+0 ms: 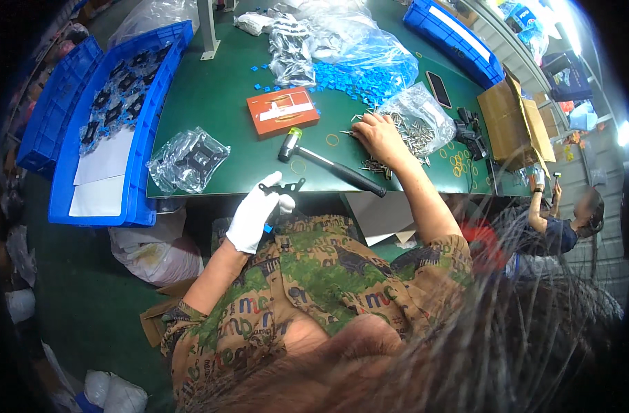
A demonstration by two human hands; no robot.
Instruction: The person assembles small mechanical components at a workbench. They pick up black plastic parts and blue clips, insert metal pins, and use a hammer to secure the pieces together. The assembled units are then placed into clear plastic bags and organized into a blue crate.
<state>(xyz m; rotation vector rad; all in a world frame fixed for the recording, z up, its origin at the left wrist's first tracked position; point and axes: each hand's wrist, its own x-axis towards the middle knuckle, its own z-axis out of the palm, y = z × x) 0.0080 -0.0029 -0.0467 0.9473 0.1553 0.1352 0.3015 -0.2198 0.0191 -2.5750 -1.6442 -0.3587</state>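
Observation:
My left hand (256, 213), in a white glove, grips a flat black bracket (281, 187) with forked ends just off the table's front edge. My bare right hand (382, 138) reaches down to a heap of small metal pins (416, 136), its fingers bent; what they pinch, if anything, is hidden. Between the hands lies a mallet (335, 168) with a black handle and a yellow-green face. A red box (282, 112) sits behind the mallet. Nearer my left hand, clear plastic wraps some black parts (190, 162).
Blue crates (139, 186) stand at the left, one holding wrapped black parts. Blue pieces (359, 82) spread at the back near plastic bags. A phone (438, 89), rubber bands (459, 164) and a cardboard box (510, 124) are at the right. Another person (555, 230) works beyond.

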